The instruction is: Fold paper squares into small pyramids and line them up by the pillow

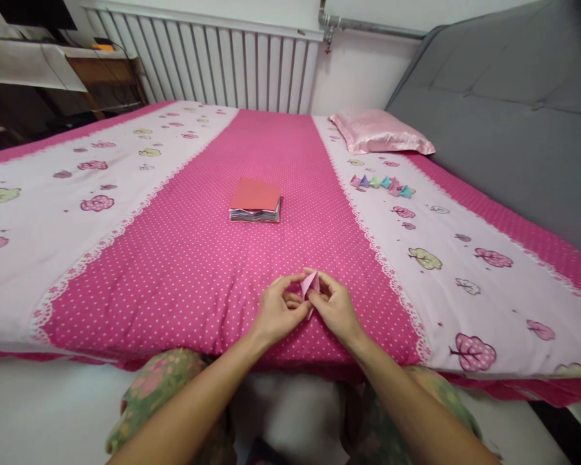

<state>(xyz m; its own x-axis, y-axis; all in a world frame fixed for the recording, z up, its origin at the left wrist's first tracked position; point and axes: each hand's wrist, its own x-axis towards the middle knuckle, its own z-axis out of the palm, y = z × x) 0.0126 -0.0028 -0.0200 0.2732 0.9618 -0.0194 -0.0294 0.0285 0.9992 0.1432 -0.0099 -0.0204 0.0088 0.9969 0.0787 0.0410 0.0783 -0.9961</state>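
A small folded pink paper piece [310, 283] is pinched between both my hands just above the near edge of the pink dotted bedspread [198, 271]. My left hand [279, 309] grips it from the left with curled fingers. My right hand [334, 305] holds it from the right, thumb and fingers closed on the fold. A stack of square coloured paper [255, 201] with a red sheet on top lies farther up the bed, in the middle strip.
A row of several small folded paper shapes [381, 184] in pink, purple, green and blue lies on the right white strip. A pink satin pillow [378, 132] rests behind them. A grey headboard [503, 116] rises on the right, a white radiator [213, 61] at the back.
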